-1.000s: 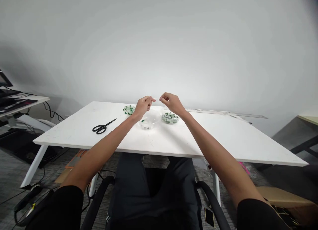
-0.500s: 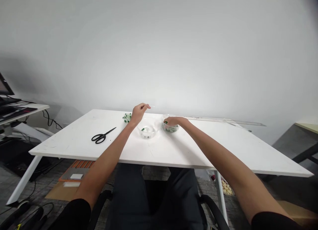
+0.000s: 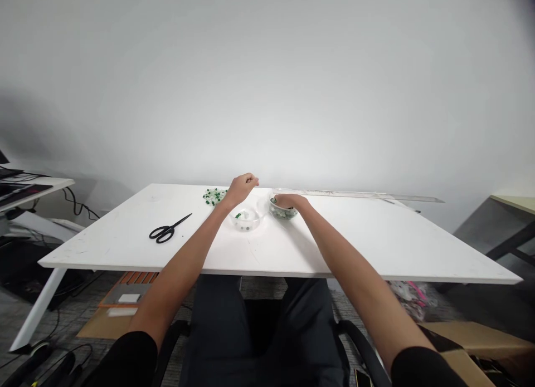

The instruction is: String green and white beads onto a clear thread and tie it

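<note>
My left hand (image 3: 244,187) is raised above the back of the table, its fingers pinched together; what they hold is too small to make out. Below it stands a clear bowl (image 3: 247,224) with a few green and pale beads inside. My right hand (image 3: 289,201) reaches down into a second clear bowl (image 3: 284,213), fuller with green and whitish beads. Its fingertips are hidden among the beads, so their grip does not show. Left of my left wrist, a loose pile of green and pale beads (image 3: 214,196) lies on the table.
Black scissors (image 3: 167,231) lie on the left of the white table (image 3: 368,239). A long clear strip (image 3: 355,195) runs along the back edge by the wall. Under the table are an orange-edged item (image 3: 125,300) and, at right, a cardboard box (image 3: 476,342).
The view has shifted slightly. My right hand is still in the fuller bowl, and my left hand stays pinched in the air. The thin pale bit by its fingertips no longer shows clearly.
</note>
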`<state>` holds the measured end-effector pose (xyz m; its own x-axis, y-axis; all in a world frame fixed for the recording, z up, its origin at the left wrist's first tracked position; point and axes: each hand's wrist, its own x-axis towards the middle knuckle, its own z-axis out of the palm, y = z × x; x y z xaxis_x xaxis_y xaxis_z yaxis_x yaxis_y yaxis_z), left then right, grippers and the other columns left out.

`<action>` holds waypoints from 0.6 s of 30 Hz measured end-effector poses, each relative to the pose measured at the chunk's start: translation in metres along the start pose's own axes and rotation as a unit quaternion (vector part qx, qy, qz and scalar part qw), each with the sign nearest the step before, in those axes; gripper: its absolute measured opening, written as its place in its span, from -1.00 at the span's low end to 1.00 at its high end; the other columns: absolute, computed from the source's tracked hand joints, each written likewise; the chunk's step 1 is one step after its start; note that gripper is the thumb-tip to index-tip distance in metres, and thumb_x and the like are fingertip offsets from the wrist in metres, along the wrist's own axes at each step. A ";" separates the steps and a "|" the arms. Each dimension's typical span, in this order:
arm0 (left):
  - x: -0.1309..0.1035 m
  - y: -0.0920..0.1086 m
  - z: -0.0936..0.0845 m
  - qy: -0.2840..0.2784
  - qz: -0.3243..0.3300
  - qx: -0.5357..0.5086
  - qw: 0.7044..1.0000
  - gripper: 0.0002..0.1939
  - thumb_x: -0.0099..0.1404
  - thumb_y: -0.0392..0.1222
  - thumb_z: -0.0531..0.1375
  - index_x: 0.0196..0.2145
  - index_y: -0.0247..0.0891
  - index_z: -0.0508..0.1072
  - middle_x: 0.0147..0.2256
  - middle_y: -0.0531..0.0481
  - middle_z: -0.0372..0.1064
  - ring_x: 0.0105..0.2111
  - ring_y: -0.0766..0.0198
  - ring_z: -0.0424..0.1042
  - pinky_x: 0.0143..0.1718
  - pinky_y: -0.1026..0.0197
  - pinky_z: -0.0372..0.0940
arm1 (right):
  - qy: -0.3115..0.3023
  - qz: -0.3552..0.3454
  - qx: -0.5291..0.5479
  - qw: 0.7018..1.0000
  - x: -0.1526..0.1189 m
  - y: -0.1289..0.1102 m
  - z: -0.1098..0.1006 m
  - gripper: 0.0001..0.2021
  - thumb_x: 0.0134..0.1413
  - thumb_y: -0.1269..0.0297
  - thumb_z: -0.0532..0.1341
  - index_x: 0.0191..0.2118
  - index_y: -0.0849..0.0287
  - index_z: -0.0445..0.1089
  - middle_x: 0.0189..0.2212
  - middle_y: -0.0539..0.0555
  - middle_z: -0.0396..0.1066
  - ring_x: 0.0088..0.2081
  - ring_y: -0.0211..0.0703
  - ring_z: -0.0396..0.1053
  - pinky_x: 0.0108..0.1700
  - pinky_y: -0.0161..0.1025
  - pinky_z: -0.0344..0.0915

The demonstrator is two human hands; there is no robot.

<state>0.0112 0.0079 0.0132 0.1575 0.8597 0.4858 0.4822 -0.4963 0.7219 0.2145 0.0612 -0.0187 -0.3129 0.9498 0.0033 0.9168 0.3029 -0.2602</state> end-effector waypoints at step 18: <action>-0.022 -0.014 0.000 0.024 0.106 0.153 0.982 -0.85 0.27 -0.19 0.05 -0.40 -0.22 0.36 -0.57 0.12 0.13 -0.53 0.34 0.16 -0.43 0.28 0.06 | 0.001 0.009 -0.014 1.000 -0.027 -0.001 -0.011 -0.75 0.00 0.39 0.15 -0.17 0.13 0.46 -0.11 0.09 0.47 -0.25 -0.21 0.40 -0.33 -0.36 0.18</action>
<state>0.0011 -0.0040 -0.0073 0.2450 0.7305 0.6374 0.6808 -0.5977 0.4234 0.2246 0.0360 -0.0082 -0.2951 0.9555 0.0012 0.9291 0.2872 -0.2330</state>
